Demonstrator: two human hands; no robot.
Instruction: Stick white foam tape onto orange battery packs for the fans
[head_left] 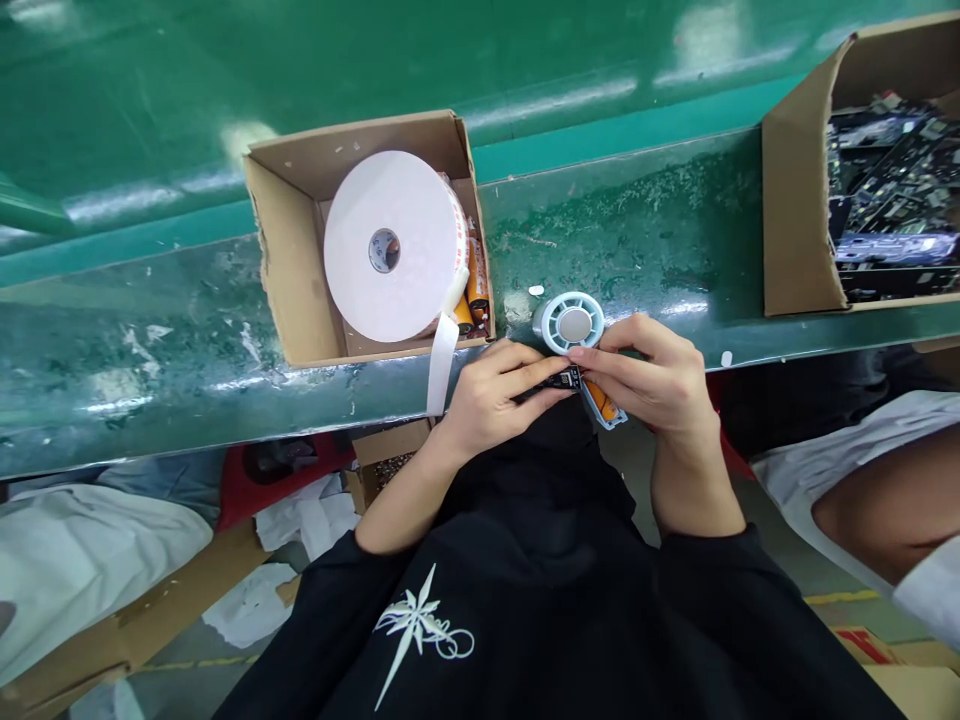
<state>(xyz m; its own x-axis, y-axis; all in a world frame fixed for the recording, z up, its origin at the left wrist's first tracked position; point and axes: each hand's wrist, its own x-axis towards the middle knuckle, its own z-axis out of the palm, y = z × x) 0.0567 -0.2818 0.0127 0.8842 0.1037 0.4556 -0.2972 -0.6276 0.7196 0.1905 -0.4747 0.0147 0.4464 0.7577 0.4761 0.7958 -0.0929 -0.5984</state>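
My left hand (499,392) pinches a small black circuit board (562,379) at the bench's front edge. Fingers of my right hand (656,375) close round a light-blue device, whose round ribbed head (574,323) points up. Below that head, the device's narrow body (604,405) holds an orange battery cell and slants toward my lap. The board lies against the device between both hands. My fingertips hide where the two meet.
An open carton (300,280) at left holds a big white tape roll (427,250) and orange cells (477,270). Another carton (799,200) at right holds circuit boards (892,190). The tape's loose end (442,365) hangs over the green bench (637,220). People sit on both sides.
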